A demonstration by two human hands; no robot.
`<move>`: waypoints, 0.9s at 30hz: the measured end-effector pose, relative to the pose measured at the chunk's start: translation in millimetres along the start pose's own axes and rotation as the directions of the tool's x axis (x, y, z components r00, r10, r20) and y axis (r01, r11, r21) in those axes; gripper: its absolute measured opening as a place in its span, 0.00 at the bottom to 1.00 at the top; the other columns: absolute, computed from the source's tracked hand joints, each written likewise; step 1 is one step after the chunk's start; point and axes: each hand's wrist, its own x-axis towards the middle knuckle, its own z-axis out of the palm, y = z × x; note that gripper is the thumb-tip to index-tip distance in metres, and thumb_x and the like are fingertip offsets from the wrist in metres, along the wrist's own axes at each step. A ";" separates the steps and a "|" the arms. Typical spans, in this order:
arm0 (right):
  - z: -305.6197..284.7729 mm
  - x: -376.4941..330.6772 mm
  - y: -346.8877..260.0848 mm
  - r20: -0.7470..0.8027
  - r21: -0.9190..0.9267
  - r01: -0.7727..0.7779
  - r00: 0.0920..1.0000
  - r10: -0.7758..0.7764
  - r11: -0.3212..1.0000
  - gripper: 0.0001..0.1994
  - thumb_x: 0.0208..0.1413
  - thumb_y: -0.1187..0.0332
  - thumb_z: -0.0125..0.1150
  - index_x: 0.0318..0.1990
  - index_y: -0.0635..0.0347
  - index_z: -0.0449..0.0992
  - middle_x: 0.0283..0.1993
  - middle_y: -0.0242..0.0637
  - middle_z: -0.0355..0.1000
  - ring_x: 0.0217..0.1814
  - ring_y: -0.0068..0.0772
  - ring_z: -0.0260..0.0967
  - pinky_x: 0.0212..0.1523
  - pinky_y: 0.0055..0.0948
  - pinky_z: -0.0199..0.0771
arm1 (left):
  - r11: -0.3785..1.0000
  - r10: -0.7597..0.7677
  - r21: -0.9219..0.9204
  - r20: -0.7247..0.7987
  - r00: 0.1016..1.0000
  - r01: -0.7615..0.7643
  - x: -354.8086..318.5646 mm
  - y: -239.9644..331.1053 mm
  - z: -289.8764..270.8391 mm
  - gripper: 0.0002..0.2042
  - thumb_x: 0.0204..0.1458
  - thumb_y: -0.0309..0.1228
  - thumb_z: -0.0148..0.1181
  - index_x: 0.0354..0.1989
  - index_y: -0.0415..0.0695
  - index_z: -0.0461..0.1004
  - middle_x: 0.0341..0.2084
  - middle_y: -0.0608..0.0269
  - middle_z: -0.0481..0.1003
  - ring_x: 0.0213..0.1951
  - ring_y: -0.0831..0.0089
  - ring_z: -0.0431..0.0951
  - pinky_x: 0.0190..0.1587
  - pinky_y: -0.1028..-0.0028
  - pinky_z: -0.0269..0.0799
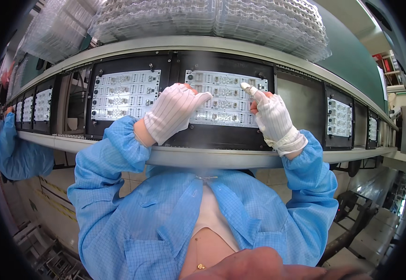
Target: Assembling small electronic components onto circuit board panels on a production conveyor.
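Observation:
Both my hands wear white striped gloves with some bare fingertips showing. My left hand (175, 112) is curled at the left end of a white circuit board panel (226, 116), its thumb reaching over the panel's edge. Whatever its fingers might hold is hidden. My right hand (276, 116) is over the panel's right end. Its covered index finger stretches to the top strip, near small components, while the other fingers bend beneath, apart from it. The panel, made of several strips, lies in a black carrier frame (212, 140).
Left along the conveyor rail (175, 154) sits another board panel (119, 105) in its carrier. Further panels (339, 116) sit to the right. Stacked clear plastic trays (268, 28) stand behind the rail on a green surface (352, 60). A blue-sleeved person (18, 149) is at the far left.

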 end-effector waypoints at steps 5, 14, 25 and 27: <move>3.2 13.6 -3.4 0.060 -0.054 0.062 0.996 -0.059 0.997 0.35 0.43 0.84 0.56 0.65 0.55 0.68 0.23 0.32 0.68 0.28 0.38 0.68 0.38 0.35 0.69 | 0.998 0.055 0.046 -0.055 0.997 -0.052 -7.7 -8.4 2.7 0.19 0.46 0.22 0.58 0.50 0.45 0.73 0.26 0.64 0.75 0.32 0.65 0.78 0.43 0.67 0.74; -3.1 22.1 -19.6 0.075 -0.075 0.113 0.991 -0.107 0.991 0.33 0.42 0.85 0.54 0.61 0.53 0.72 0.27 0.32 0.68 0.31 0.37 0.67 0.40 0.33 0.69 | 0.999 0.005 -0.048 -0.021 1.000 -0.006 -9.7 -2.7 -22.5 0.14 0.43 0.24 0.60 0.41 0.44 0.71 0.22 0.62 0.73 0.29 0.61 0.77 0.38 0.67 0.73; -19.6 -16.8 -19.6 0.022 -0.045 -0.031 0.999 0.032 0.998 0.28 0.40 0.81 0.63 0.55 0.55 0.77 0.26 0.34 0.72 0.33 0.41 0.71 0.39 0.38 0.71 | 0.923 -0.238 0.155 -0.487 0.840 0.352 23.4 -137.4 -94.8 0.16 0.47 0.22 0.57 0.45 0.48 0.78 0.33 0.59 0.81 0.38 0.60 0.81 0.43 0.65 0.78; -32.9 -10.3 -21.6 0.061 -0.033 -0.007 0.998 0.009 0.999 0.29 0.39 0.81 0.64 0.55 0.55 0.76 0.28 0.34 0.73 0.33 0.41 0.70 0.39 0.38 0.71 | 0.809 -0.417 0.205 -0.460 0.784 0.551 19.2 -196.5 -103.2 0.15 0.53 0.23 0.58 0.50 0.50 0.77 0.32 0.59 0.81 0.37 0.61 0.81 0.43 0.64 0.77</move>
